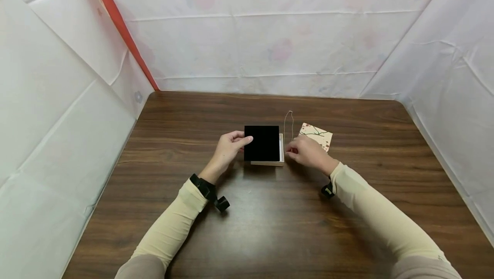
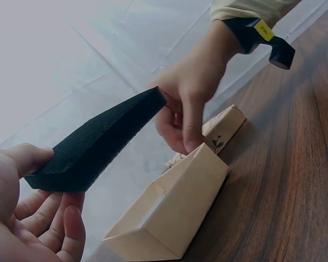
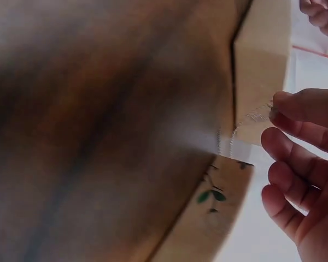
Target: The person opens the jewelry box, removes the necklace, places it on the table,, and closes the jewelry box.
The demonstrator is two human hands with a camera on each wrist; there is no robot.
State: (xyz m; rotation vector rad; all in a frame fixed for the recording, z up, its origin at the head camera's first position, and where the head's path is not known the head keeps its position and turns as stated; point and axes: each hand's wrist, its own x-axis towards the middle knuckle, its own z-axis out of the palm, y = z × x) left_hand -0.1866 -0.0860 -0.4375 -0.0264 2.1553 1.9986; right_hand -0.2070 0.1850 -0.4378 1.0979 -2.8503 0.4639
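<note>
My left hand (image 1: 227, 149) pinches a square black foam pad (image 1: 262, 143) between thumb and fingers. The pad is held above a small open cream box (image 1: 268, 164), covering most of it in the head view. In the left wrist view the pad (image 2: 98, 142) is tilted and apart from the box (image 2: 175, 207). Close to the box's right side, my right hand (image 1: 308, 152) pinches a thin silvery chain necklace (image 3: 232, 139) between thumb and forefinger. The chain's loop (image 1: 290, 112) lies on the table beyond that hand.
A cream box lid (image 1: 323, 136) with a branch and red blossom print lies just behind the right hand. The brown wooden table (image 1: 247, 227) is bounded at the back and sides by pale floral sheeting (image 1: 247, 47), with a red strip (image 1: 123, 30) at the back left.
</note>
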